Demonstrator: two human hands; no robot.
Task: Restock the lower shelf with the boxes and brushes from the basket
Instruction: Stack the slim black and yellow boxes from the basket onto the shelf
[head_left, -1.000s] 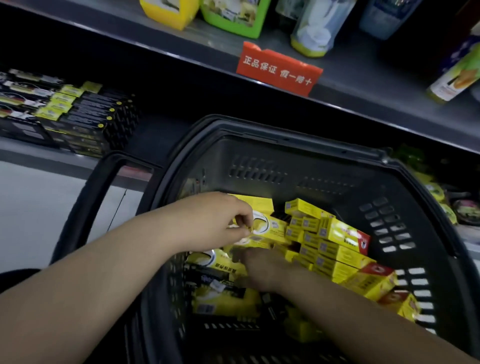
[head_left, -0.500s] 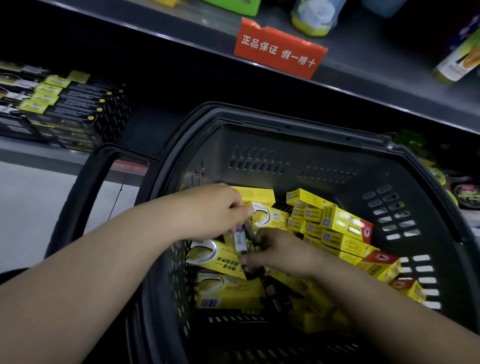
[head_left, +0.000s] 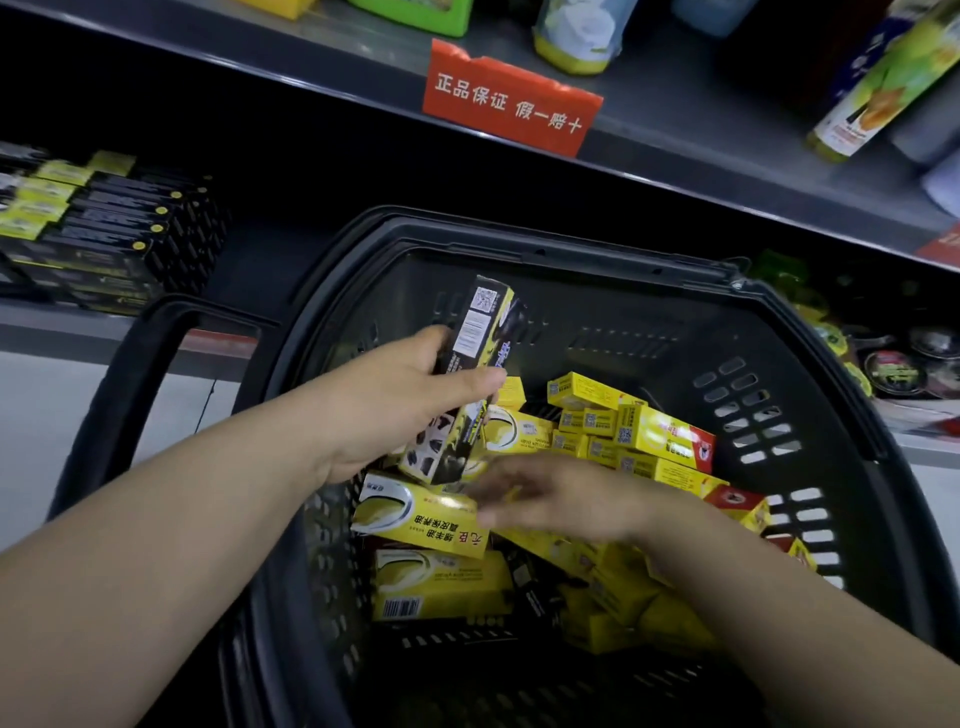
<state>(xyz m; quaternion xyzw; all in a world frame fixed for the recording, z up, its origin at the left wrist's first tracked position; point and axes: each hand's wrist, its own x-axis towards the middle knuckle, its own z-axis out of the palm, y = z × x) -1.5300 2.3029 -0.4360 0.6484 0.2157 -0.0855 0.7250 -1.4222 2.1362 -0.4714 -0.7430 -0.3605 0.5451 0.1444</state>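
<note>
Box (head_left: 478, 332) sits tilted in left grip (head_left: 395, 405), above basket (head_left: 545, 249).

a: where does the head view sit?
b: on the person's head, above and just behind the basket (head_left: 571, 249). both forearms enter from the bottom edge.
a: facing?
b: forward and steeply down into the basket's open top. upper shelf (head_left: 701, 135) with its red sign (head_left: 511, 98) crosses the top of frame, slanting down to the right.
a: how near?
b: close. basket fills the middle. left hand (head_left: 395, 395) gripping a black box (head_left: 475, 332) sits near centre, right hand (head_left: 561, 499) just below it. wide lens, edges bowed.
a: shared ground with another view?
b: one camera only.
</note>
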